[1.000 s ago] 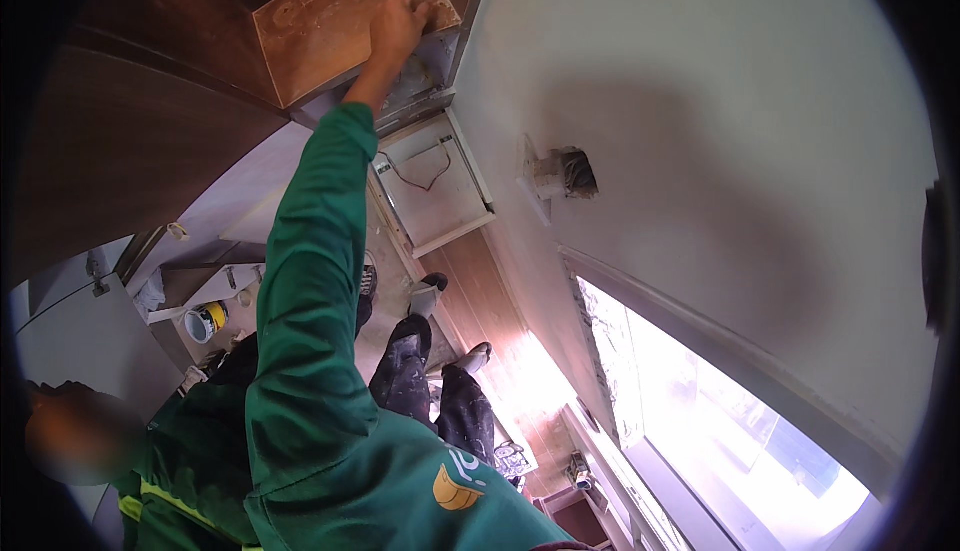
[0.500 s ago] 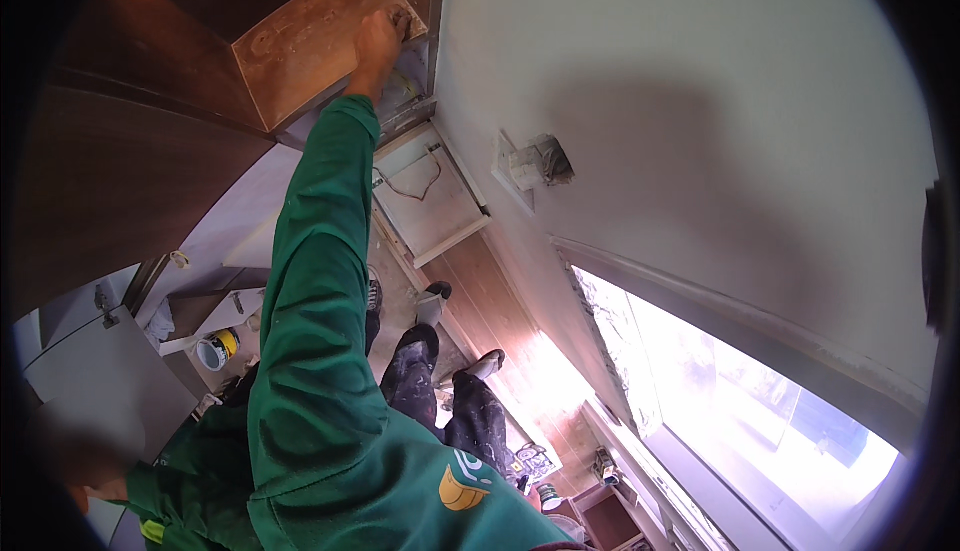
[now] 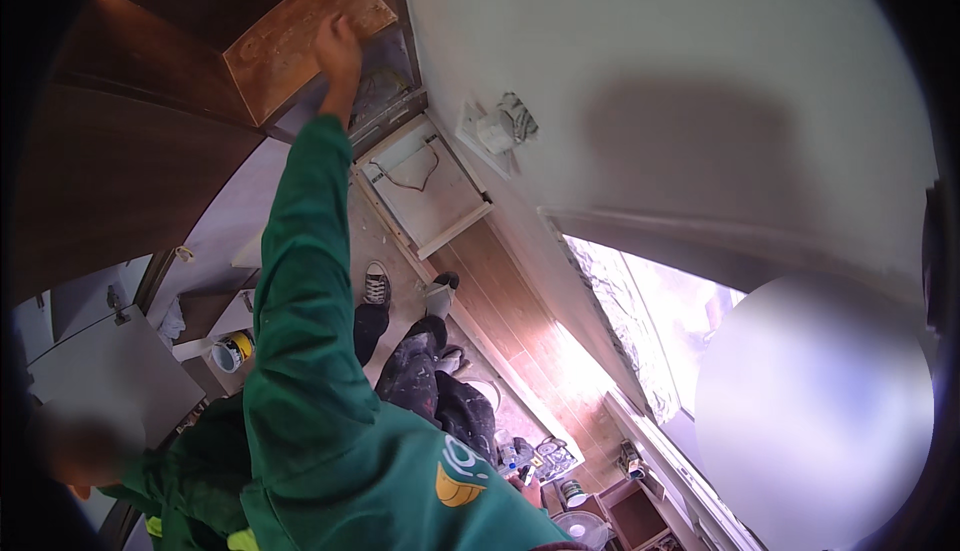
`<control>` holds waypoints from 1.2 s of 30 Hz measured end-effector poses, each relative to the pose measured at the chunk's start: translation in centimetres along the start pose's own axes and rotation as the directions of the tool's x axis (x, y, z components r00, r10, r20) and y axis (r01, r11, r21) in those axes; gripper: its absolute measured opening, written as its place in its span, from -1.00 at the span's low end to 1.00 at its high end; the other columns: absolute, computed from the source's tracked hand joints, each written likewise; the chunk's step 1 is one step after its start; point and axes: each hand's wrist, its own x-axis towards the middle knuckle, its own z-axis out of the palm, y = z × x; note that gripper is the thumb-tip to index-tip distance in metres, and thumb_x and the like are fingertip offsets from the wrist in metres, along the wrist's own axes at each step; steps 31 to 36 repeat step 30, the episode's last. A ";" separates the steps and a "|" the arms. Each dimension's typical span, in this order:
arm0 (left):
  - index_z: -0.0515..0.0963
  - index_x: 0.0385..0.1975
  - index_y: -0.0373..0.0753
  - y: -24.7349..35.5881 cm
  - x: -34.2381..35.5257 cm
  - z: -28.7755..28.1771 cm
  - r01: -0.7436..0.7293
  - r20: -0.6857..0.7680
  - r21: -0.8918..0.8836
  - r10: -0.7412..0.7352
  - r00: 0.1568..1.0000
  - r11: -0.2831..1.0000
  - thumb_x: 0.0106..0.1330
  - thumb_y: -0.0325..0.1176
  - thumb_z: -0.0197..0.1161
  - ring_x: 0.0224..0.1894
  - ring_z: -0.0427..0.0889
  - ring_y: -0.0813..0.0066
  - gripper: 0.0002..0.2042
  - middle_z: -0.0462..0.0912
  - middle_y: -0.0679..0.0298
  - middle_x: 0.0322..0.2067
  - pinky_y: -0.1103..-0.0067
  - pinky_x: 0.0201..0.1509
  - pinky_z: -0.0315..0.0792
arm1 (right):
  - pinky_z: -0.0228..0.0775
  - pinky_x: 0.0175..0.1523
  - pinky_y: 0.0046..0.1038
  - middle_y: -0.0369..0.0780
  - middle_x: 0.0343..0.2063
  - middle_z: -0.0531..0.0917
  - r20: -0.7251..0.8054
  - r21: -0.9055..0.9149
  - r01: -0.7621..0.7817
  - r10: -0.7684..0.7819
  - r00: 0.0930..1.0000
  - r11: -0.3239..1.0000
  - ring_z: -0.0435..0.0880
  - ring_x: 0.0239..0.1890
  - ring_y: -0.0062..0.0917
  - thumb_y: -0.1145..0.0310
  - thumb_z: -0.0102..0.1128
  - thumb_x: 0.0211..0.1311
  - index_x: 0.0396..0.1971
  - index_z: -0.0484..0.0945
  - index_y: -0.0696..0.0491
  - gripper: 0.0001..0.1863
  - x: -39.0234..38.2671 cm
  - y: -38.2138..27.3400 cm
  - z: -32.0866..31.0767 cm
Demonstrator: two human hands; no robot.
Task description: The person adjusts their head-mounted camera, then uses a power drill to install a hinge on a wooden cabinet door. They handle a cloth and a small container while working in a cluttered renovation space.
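My left hand [image 3: 339, 51], at the end of a raised green sleeve, reaches up to an orange-brown wooden panel [image 3: 290, 46] inside a dark cabinet. Its fingers are bent against the panel near the right end; whatever they hold is hidden. Low by my body, my right hand [image 3: 530, 492] shows only in part beyond my chest. Its fingers are closed around something small that I cannot make out. Dusty marks cover the panel's surface.
At lower left is another person in a green sleeve [image 3: 185, 476], beside an open cabinet door [image 3: 95, 376]. A yellow-and-black bucket [image 3: 233, 351] stands nearby. Below lies a white drawer-like frame [image 3: 425, 186]. A wall fitting [image 3: 508, 126] juts out at right. A blurred pale disc covers the lower right.
My left hand has moved left along the panel; a dark thing seen at its fingers earlier is now hidden. The view has shifted slightly, and more of my right hand shows.
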 end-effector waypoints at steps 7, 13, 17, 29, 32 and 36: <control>0.52 -0.31 -0.45 -1.2 -27.1 -13.5 0.548 0.284 -0.022 -0.520 0.805 0.836 0.44 -0.26 0.13 -0.33 0.49 0.31 -0.71 0.57 0.15 -0.42 0.37 -0.14 0.38 | 0.47 -0.33 -0.47 -0.27 -0.46 0.60 -0.060 0.060 0.130 -0.126 0.990 0.990 0.63 -0.43 -0.55 0.39 0.28 0.21 -0.14 0.44 0.12 -0.72 0.9 5.2 1.8; 0.49 -0.24 -0.18 5.8 -53.1 -26.5 0.965 0.519 0.179 -0.852 0.071 0.190 0.35 -0.35 0.07 -0.68 0.32 0.65 -0.89 0.39 0.40 -0.62 0.70 -0.64 0.24 | 0.50 -0.31 -0.45 -0.25 -0.43 0.59 -0.075 0.086 0.210 -0.203 0.976 0.974 0.63 -0.42 -0.54 0.49 0.25 0.23 -0.14 0.45 0.16 -0.77 4.6 12.9 3.1; 0.48 0.01 -0.29 9.0 -61.6 -30.6 0.901 0.695 0.288 -0.718 0.035 0.323 0.32 -0.52 -0.06 -0.61 0.41 0.61 -0.70 0.49 0.31 -0.52 0.67 -0.60 0.34 | 0.50 -0.35 -0.35 -0.17 -0.45 0.62 -0.145 0.048 0.162 -0.153 0.978 0.986 0.65 -0.46 -0.47 0.40 0.33 0.17 -0.06 0.44 0.20 -0.62 7.2 17.4 2.4; 0.20 0.27 -0.38 16.0 -70.0 -23.7 0.572 0.894 0.353 -0.088 -0.438 0.740 0.47 -0.53 0.03 0.14 0.57 0.19 -0.60 0.49 -0.10 0.11 0.50 0.17 0.55 | 0.43 0.11 -0.20 0.01 -0.11 0.64 -0.272 0.221 -0.183 0.241 0.932 0.958 0.62 -0.01 -0.14 0.15 0.33 0.09 0.03 0.48 0.11 -0.46 15.4 28.3 8.2; 0.19 0.29 -0.38 16.5 -70.4 -22.8 0.542 0.870 0.348 -0.046 -0.492 0.765 0.46 -0.56 0.03 0.20 0.53 0.13 -0.58 0.45 -0.12 0.16 0.47 0.14 0.56 | 0.42 0.13 -0.19 0.01 -0.07 0.63 -0.243 0.209 -0.217 0.266 0.933 0.953 0.62 0.01 -0.14 0.13 0.32 0.10 0.05 0.48 0.09 -0.46 16.9 29.2 9.7; 0.19 0.29 -0.38 16.5 -70.4 -22.8 0.542 0.870 0.348 -0.046 -0.492 0.765 0.46 -0.56 0.03 0.20 0.53 0.13 -0.58 0.45 -0.12 0.16 0.47 0.14 0.56 | 0.42 0.13 -0.19 0.01 -0.07 0.63 -0.243 0.209 -0.217 0.266 0.933 0.953 0.62 0.01 -0.14 0.13 0.32 0.10 0.05 0.48 0.09 -0.46 16.9 29.2 9.7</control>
